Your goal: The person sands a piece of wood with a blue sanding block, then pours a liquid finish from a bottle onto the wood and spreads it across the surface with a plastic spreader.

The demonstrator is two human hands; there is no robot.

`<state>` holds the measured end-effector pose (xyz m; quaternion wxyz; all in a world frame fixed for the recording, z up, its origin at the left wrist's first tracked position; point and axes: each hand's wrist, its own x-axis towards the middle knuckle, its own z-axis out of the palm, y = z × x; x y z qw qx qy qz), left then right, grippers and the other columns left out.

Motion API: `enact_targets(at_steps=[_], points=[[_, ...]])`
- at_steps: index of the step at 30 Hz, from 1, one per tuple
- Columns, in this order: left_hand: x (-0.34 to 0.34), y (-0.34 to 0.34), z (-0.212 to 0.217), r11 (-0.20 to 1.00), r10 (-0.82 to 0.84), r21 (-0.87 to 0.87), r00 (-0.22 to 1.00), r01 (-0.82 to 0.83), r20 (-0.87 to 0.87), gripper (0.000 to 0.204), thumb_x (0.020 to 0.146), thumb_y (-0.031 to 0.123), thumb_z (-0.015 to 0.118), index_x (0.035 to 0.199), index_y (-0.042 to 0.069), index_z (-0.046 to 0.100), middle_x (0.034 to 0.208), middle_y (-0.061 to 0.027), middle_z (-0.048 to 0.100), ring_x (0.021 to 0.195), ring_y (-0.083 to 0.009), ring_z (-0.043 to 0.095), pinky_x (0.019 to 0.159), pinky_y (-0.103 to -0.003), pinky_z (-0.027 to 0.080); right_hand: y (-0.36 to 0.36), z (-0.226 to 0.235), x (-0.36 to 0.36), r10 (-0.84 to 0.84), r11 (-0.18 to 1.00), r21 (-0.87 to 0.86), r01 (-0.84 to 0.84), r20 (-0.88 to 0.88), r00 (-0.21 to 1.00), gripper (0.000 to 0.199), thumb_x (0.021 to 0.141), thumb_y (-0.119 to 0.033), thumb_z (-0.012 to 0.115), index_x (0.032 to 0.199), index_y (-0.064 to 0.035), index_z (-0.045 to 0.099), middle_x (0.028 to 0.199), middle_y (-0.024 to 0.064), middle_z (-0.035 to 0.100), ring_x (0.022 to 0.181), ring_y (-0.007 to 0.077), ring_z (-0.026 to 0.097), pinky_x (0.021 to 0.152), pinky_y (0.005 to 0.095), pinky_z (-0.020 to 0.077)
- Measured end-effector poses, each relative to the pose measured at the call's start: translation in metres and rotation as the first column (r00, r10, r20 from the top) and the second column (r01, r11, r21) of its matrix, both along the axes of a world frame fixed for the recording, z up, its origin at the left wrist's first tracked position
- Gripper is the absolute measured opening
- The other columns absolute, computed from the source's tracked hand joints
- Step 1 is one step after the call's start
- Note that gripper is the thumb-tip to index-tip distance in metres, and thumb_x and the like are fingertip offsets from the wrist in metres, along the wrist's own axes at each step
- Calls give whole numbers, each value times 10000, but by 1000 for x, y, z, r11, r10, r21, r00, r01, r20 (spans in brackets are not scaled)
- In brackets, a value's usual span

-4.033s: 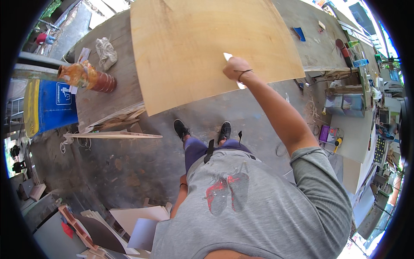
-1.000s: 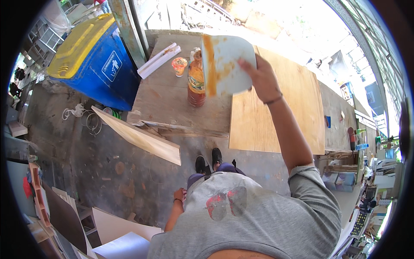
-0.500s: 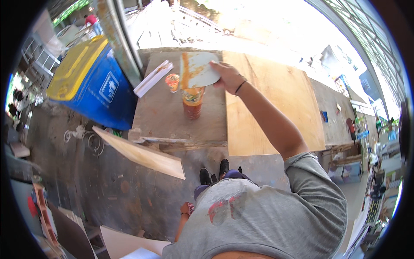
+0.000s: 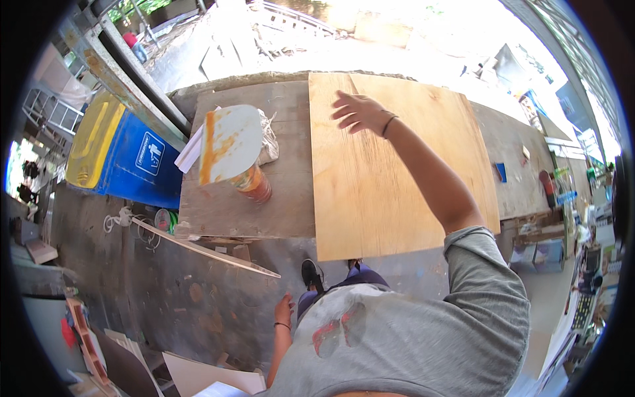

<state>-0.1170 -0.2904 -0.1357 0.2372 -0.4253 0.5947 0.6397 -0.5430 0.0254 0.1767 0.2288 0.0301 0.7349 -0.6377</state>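
Note:
Over the plywood sheet, my right hand is stretched out with its fingers spread and nothing in them. To its left, a pale flat plate with one rounded side and orange-brown smears lies across the top of a container. The container has a patterned upper part and reddish-brown sides; its mouth is hidden under the plate. My left hand hangs low beside my leg, loosely curved, with nothing visible in it.
A whitish cloth-like bundle and a white strip lie by the plate on the worn table. A blue bin with a yellow lid stands left. A thin board leans near the table's front edge. Small items lie far right.
My right hand has let go of the smeared plate and moved right, over the plywood. The plate now rests on the container. My view has shifted, and my left hand stays low.

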Motion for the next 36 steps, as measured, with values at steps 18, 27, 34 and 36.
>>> enact_targets(at_steps=[18, 27, 34, 36], points=[[-115, 225, 162, 612, 280, 756, 958, -231, 66, 1251, 570, 877, 370, 1392, -17, 69, 1419, -267, 166, 1310, -377, 227, 1059, -436, 211, 244, -187, -297, 277, 437, 863, 254, -398, 875, 676, 874, -605, 245, 1159, -83, 567, 1259, 156, 490, 1209, 297, 410, 1014, 374, 298], [-123, 229, 162, 593, 357, 752, 931, -288, 75, 1260, 562, 843, 453, 1380, -27, 50, 1380, -329, 171, 1278, -452, 234, 1060, -489, 226, 241, -162, -299, 379, 384, 912, -145, -12, 926, 764, 821, -683, 285, 1152, -58, 575, 1185, 155, 551, 1165, 290, 464, 990, 390, 328], [-120, 236, 153, 667, 337, 703, 941, -246, 8, 1211, 589, 843, 418, 1368, -40, 133, 1354, -320, 252, 1261, -436, 283, 1057, -508, 229, 236, -87, -272, 342, 509, 841, -184, -2, 940, 775, 807, -698, 320, 1154, -51, 569, 1142, 138, 577, 1105, 266, 502, 943, 377, 357], [-119, 235, 147, 673, 325, 702, 946, -232, 2, 1209, 592, 856, 384, 1367, -41, 146, 1353, -314, 265, 1262, -429, 287, 1054, -512, 227, 242, -69, -265, 368, 523, 841, -142, -72, 927, 757, 815, -686, 320, 1110, -41, 584, 1096, 141, 586, 1058, 263, 517, 923, 376, 366]])
